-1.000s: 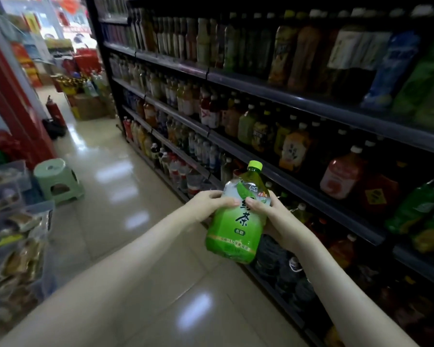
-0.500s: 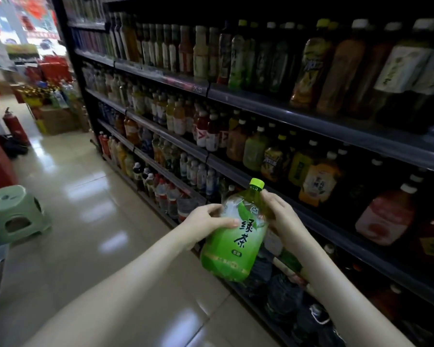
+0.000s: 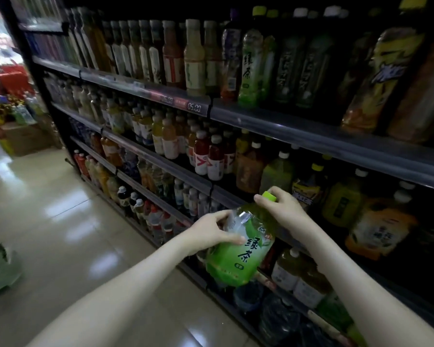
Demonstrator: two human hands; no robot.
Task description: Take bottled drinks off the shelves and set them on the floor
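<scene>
In the head view, "绿茶" is read on the green label of a large, rounded clear-plastic bottle (image 3: 241, 254) with a lime cap (image 3: 269, 196). It is held tilted in the air before the lower shelves (image 3: 311, 136), above the glossy tiled floor (image 3: 60, 221). The left hand (image 3: 208, 231) has its grip curled round the shoulder, the right hand (image 3: 283, 209) round the neck.

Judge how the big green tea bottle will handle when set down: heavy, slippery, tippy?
Probably heavy: the green tea bottle looks mostly full, and the left hand and right hand both hold it. Its glossy plastic may be slippery. Its wide body should stand steadily on the floor; laid sideways it might roll.
</scene>
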